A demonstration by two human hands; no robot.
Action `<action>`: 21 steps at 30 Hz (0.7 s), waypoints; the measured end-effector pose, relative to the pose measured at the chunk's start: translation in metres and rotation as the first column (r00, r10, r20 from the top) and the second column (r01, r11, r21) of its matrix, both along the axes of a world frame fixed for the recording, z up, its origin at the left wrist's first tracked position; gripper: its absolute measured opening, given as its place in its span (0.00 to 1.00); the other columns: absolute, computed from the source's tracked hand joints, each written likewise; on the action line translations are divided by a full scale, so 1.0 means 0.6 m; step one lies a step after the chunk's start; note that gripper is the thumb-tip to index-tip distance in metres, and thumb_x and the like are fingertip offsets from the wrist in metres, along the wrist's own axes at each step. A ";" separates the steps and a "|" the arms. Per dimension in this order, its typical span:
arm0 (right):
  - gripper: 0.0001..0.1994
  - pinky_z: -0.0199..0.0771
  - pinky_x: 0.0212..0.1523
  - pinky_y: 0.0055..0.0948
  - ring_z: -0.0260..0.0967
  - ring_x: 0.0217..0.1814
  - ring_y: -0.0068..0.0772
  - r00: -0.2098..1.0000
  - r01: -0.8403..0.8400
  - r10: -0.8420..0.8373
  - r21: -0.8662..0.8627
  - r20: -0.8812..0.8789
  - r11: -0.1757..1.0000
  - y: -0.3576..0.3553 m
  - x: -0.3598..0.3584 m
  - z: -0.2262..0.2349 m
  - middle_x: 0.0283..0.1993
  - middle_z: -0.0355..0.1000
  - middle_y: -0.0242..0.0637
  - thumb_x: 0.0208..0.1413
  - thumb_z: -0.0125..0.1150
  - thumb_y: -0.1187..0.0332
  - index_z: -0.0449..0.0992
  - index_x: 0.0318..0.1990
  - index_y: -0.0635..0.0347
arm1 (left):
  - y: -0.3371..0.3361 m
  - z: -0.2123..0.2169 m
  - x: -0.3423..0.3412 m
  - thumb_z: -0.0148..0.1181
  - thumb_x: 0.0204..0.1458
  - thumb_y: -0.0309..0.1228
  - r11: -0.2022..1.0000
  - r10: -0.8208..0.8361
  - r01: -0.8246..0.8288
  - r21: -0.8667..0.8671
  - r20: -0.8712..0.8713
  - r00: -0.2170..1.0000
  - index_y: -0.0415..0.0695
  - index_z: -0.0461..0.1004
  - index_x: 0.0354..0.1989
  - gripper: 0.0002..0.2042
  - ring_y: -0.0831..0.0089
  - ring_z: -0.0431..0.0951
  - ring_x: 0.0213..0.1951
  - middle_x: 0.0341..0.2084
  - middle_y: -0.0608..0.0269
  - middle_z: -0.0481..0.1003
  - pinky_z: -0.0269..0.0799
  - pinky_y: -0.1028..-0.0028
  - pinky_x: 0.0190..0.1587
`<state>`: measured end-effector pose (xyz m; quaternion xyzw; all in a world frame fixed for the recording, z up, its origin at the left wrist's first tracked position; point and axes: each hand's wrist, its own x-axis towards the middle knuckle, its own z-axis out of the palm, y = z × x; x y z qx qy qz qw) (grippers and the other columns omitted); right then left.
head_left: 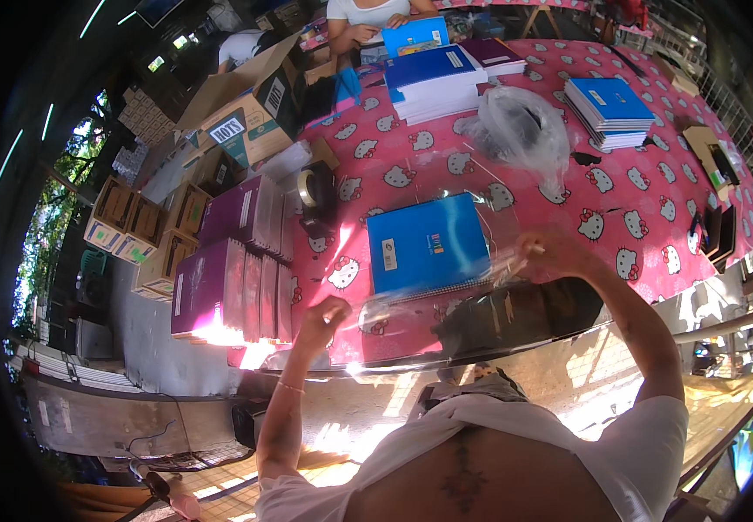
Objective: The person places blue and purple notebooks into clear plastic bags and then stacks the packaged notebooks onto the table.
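Note:
A blue spiral-bound notebook lies on the table in front of me, its coil along the near edge. Clear plastic film lies around the notebook and stretches along its near side between my hands. My left hand is closed at the film's left end, left of the notebook's near corner. At the notebook's right, my right hand pinches the film, fingertips pressed together. How firmly the left fingers grip the film is hard to see.
Purple notebooks in plastic are stacked at the left beside a tape dispenser. Beyond stand blue notebook stacks and a crumpled clear bag. Cardboard boxes stand left. Across the table, another person handles a blue notebook.

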<state>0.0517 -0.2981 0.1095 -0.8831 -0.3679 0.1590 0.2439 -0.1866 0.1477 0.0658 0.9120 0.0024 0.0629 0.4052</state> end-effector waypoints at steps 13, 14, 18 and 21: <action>0.33 0.49 0.64 0.72 0.50 0.73 0.52 0.920 0.084 -0.088 0.026 0.381 0.996 0.288 -0.194 -0.144 0.70 0.55 0.46 0.55 0.58 0.41 0.66 0.65 0.43 | 0.143 -0.037 0.442 0.61 0.53 0.35 0.954 -0.034 0.068 0.291 -0.119 0.992 0.41 0.81 0.39 0.11 0.59 0.84 0.34 0.35 0.50 0.82 0.79 0.65 0.39; 0.33 0.49 0.64 0.72 0.50 0.73 0.52 0.917 0.109 -0.109 0.020 0.383 0.994 0.290 -0.194 -0.142 0.70 0.55 0.46 0.55 0.58 0.41 0.66 0.65 0.43 | 0.108 -0.037 0.492 0.60 0.53 0.35 0.955 -0.083 0.094 0.280 -0.054 0.995 0.42 0.81 0.39 0.11 0.57 0.83 0.35 0.35 0.50 0.82 0.78 0.63 0.40; 0.32 0.49 0.65 0.72 0.50 0.74 0.50 0.932 0.107 -0.094 -0.019 0.351 0.994 0.308 -0.199 -0.122 0.70 0.56 0.43 0.54 0.58 0.40 0.67 0.65 0.39 | 0.048 -0.122 0.623 0.58 0.54 0.32 0.895 -0.173 0.075 0.440 0.186 0.967 0.42 0.80 0.37 0.09 0.52 0.80 0.39 0.34 0.51 0.80 0.75 0.58 0.41; 0.30 0.51 0.64 0.71 0.51 0.73 0.49 0.933 0.131 -0.109 -0.042 0.344 0.990 0.307 -0.194 -0.122 0.69 0.58 0.41 0.54 0.58 0.41 0.68 0.64 0.38 | 0.007 -0.165 0.663 0.58 0.54 0.32 0.842 -0.127 -0.092 0.531 0.361 0.924 0.41 0.78 0.36 0.08 0.50 0.78 0.41 0.35 0.50 0.77 0.73 0.54 0.42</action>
